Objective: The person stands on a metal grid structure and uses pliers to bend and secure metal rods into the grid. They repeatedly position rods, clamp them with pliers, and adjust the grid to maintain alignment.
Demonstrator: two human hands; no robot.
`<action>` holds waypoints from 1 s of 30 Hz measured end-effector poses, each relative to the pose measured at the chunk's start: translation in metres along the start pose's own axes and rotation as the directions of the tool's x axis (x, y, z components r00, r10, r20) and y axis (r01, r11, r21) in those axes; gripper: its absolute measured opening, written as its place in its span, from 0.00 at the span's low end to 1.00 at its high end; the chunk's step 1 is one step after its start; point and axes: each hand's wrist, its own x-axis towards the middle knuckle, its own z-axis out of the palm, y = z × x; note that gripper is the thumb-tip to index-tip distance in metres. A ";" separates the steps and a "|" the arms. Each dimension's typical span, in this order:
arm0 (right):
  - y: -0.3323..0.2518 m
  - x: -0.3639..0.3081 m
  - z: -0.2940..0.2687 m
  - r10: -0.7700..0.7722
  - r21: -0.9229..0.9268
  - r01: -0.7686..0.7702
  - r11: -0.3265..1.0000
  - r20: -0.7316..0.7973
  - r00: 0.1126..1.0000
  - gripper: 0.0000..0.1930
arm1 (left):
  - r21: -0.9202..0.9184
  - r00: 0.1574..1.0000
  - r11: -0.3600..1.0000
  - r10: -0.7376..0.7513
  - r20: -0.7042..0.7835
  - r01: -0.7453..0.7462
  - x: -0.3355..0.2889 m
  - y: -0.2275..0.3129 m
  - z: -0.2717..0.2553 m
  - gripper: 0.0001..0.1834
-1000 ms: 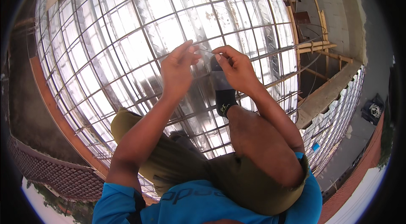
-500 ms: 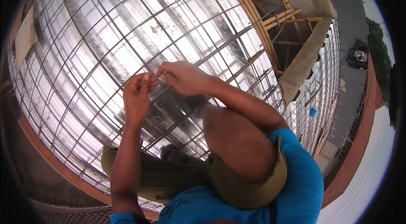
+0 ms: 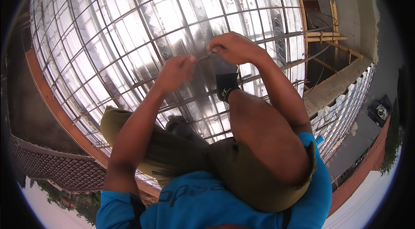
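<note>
My left hand [image 3: 176,73] hovers over the rebar grid [image 3: 186,26]. Its fingers are curled, with thumb and forefinger close together, slightly smeared by motion. To its right, my right hand [image 3: 235,47] is closed in a pinch, back of the hand upward, just above my dark shoe and black sock [image 3: 226,85]. Anything between the fingertips of either hand is too small to make out. A gap separates the two hands. Beneath the crossing steel bars lies shiny ribbed metal decking [image 3: 179,6].
A brown edge board [image 3: 58,99] borders the grid at left, with a tiled roof [image 3: 54,160] beyond. On the right, bamboo poles [image 3: 333,15] stand in an opening beside a concrete edge [image 3: 339,84]. A dark bag [image 3: 380,110] lies farther right.
My hands were close together, fingertips nearly meeting; now they are apart. The view has shifted, and both hands appear farther right and higher, with more of my shoe and sock showing.
</note>
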 end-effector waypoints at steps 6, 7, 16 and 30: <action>0.009 0.042 0.047 -0.043 -0.597 0.034 0.801 -0.002 0.999 0.07 | -0.195 0.981 0.965 -0.190 -0.048 0.178 0.005 -0.089 0.060 0.24; 0.004 0.046 0.049 -0.032 -0.613 0.045 0.789 0.032 0.999 0.07 | -0.198 0.980 0.967 -0.180 -0.085 0.161 0.013 -0.098 0.069 0.24; 0.006 0.084 0.048 0.079 -0.538 0.151 0.829 0.381 0.921 0.10 | -0.445 0.925 0.894 -0.121 -0.359 -0.056 0.095 -0.175 0.128 0.19; 0.006 0.086 0.047 0.097 -0.547 0.065 0.834 0.263 0.960 0.08 | -0.482 0.858 0.875 -0.214 -0.468 -0.045 0.084 -0.161 0.130 0.14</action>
